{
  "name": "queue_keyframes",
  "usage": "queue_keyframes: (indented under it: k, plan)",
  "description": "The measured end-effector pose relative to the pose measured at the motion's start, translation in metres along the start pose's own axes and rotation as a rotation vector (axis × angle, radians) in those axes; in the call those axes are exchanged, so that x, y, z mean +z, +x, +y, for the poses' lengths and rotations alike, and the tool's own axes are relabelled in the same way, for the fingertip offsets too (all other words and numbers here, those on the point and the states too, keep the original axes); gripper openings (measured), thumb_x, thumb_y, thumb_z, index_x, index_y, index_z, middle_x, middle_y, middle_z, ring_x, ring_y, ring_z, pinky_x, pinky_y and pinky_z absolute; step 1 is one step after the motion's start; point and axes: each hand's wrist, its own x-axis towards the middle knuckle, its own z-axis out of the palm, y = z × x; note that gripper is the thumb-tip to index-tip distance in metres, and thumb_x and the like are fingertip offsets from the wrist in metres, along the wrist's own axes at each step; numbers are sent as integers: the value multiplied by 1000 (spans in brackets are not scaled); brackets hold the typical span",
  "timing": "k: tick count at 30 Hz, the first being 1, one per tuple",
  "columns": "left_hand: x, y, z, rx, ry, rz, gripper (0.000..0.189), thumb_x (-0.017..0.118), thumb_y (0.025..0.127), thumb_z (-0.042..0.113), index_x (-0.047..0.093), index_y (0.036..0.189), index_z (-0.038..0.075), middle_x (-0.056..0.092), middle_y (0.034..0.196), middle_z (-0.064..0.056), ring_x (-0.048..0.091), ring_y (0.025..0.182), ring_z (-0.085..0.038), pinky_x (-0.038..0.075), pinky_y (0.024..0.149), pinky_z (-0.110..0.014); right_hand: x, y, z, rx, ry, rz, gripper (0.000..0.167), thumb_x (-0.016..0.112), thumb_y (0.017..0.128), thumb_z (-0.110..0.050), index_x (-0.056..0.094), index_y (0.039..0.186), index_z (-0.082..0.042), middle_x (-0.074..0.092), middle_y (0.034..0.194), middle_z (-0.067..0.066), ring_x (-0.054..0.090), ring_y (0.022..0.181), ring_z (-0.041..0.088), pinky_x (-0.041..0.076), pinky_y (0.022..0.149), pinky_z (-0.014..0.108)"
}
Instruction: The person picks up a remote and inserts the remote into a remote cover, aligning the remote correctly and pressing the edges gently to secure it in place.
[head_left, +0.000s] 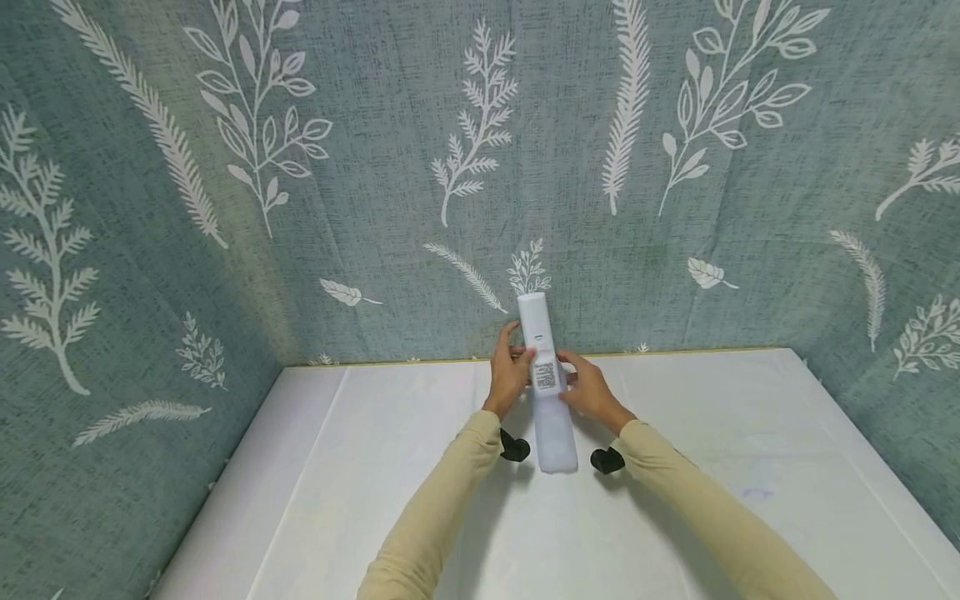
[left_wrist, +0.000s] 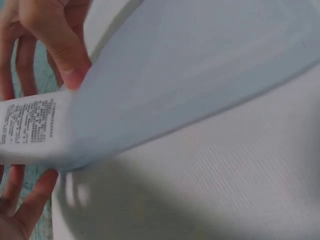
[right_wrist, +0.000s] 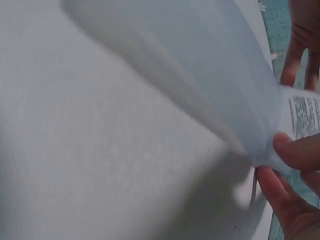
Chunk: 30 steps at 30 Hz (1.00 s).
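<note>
A long, slim white packet (head_left: 534,321) with a pale blue lower part (head_left: 556,442) is held over the far edge of the table. Printed dark text marks a white label (left_wrist: 30,122) at its middle. My left hand (head_left: 508,377) grips the left side, thumb on the front. On the opposite side my right hand (head_left: 591,390) pinches the edge near the label. In the right wrist view, the right thumb and a finger close on the packet's corner. The pale blue part (right_wrist: 215,65) widens toward me above the white surface. Fingers behind the packet are partly hidden.
A white tabletop (head_left: 360,500) lies beneath both arms. Behind it hangs a green-grey cloth (head_left: 375,167) with white leaf prints, which also covers the sides. Black wrist mounts (head_left: 606,460) sit at the sleeves.
</note>
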Motion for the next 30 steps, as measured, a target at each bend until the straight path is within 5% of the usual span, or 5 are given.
queue_keyframes:
  k: [6,13,18,23,30]
  plan:
    - [-6,-8,-5,2,26,-133,65,51,93,-5,28,149,19,53,123,-21,59,101,-35,54,71,-46,4,0,-1,-22,30,-23,91,60,67,23,27,148,-3,41,139,28,58,102,45,54,78,46]
    - [-11,-18,-9,-33,0,-308,97,52,71,-22,16,153,16,35,147,-16,41,128,-36,47,92,-45,2,-1,-5,40,53,6,94,64,67,19,27,149,-9,45,137,25,56,104,42,53,78,47]
    - [-10,-23,-13,-85,-84,-351,106,52,69,-29,16,153,23,20,154,-15,36,131,-39,49,92,-41,0,-4,-5,80,96,-1,96,65,69,19,26,150,-13,44,137,23,54,107,41,53,78,46]
    - [-13,-26,-11,-50,-173,-385,101,51,70,-30,18,152,19,19,152,-21,31,133,-42,42,98,-49,-2,-8,-4,61,189,16,97,65,68,21,26,150,-13,43,135,24,55,103,40,53,75,40]
    - [-23,-36,16,1,-227,-428,91,52,73,-28,19,151,5,29,148,-24,28,135,-41,31,105,-55,-7,-16,-11,-28,269,6,95,66,70,23,25,150,-7,41,132,29,54,103,44,53,81,45]
